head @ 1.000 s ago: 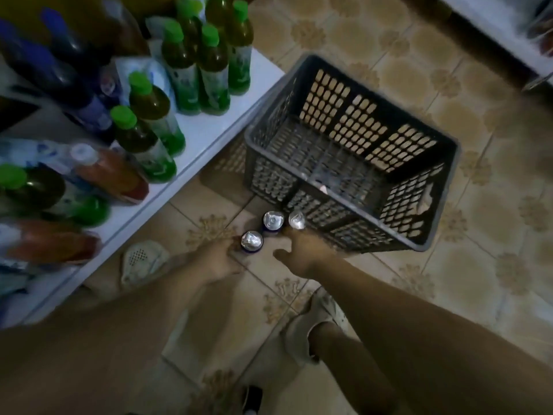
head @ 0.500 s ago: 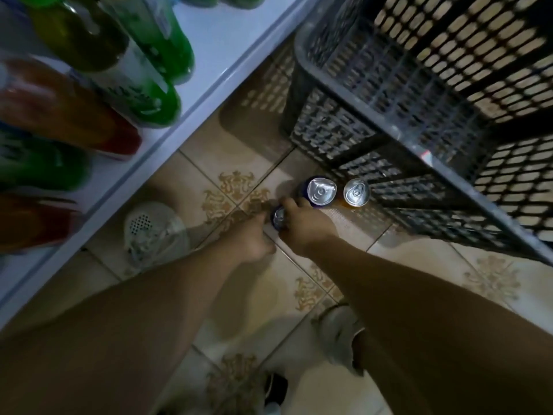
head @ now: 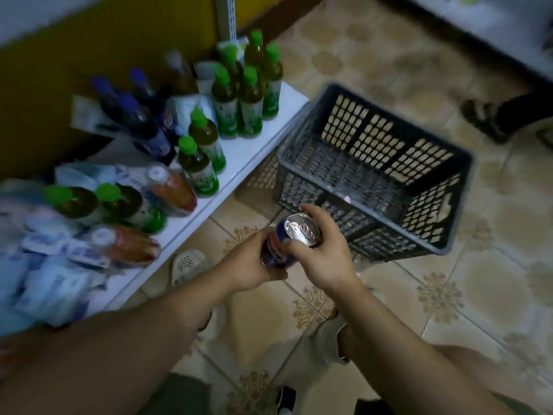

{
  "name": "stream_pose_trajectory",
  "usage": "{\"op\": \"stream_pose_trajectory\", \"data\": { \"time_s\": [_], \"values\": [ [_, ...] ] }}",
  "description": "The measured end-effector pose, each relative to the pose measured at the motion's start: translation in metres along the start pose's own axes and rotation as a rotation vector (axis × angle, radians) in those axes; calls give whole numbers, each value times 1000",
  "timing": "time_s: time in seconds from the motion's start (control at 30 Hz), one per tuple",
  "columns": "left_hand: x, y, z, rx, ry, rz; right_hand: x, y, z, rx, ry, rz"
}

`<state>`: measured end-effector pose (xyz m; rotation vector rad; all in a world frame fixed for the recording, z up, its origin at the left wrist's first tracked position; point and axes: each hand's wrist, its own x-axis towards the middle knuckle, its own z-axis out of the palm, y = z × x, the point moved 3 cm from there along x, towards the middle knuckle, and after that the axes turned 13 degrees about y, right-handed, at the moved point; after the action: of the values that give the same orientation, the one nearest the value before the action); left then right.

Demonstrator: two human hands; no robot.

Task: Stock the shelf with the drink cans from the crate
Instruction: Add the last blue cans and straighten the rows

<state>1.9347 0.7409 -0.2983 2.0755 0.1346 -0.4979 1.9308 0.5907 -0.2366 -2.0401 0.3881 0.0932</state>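
- Shelf (head: 239,157), white, low, far left: bottles standing and lying; the left end is blurred, so no full count there.
- Green-capped bottles (head: 224,100): at least nine in view. About five stand in a cluster at the back, two stand nearer the front edge, two lie on their sides.
- Blue-capped dark bottles (head: 140,121): about three, behind the green ones.
- Orange bottles with clear caps (head: 173,190): two, lying on their sides near the front edge.
- Pale packets (head: 45,265) are heaped at the near left end; number not readable.
- Left hand (head: 251,265): wrapped round the lower body of one can (head: 287,241), held above the tiled floor (head: 449,295) in front of the shelf.
- Right hand (head: 326,253): fingers curled round the same can at its top rim, thumb on the near side. The silver lid faces up, the can is tilted.
- Cans seen: one; whether others sit behind the hands cannot be told.
- Crate (head: 449,229), dark grey, slatted: one, on the floor just beyond the hands, touching or nearly touching the shelf edge. No cans visible inside.
- A foot in a sandal (head: 481,118) is at far right, well apart.
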Motion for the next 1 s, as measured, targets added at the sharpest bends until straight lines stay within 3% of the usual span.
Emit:
{"op": "stream_pose_trajectory", "data": {
  "time_s": [0.2,0.37,0.53,0.63,0.77,1.0],
  "values": [
    [-106,98,-85,-231,215,184,-75,-130,-40,545,151,4],
    [-191,153,-153,-329,432,341,-141,-224,-51,871,102,12],
    [-272,173,-205,-412,579,406,-196,-294,-41,848,-65,-132],
    [-311,167,-234,-440,691,404,-226,-326,-23,581,-251,-372],
    [-359,138,-271,-426,849,357,-264,-364,8,343,-368,-582],
    [-430,73,-340,-277,1015,170,-319,-411,102,307,-589,-663]
  ]
}}
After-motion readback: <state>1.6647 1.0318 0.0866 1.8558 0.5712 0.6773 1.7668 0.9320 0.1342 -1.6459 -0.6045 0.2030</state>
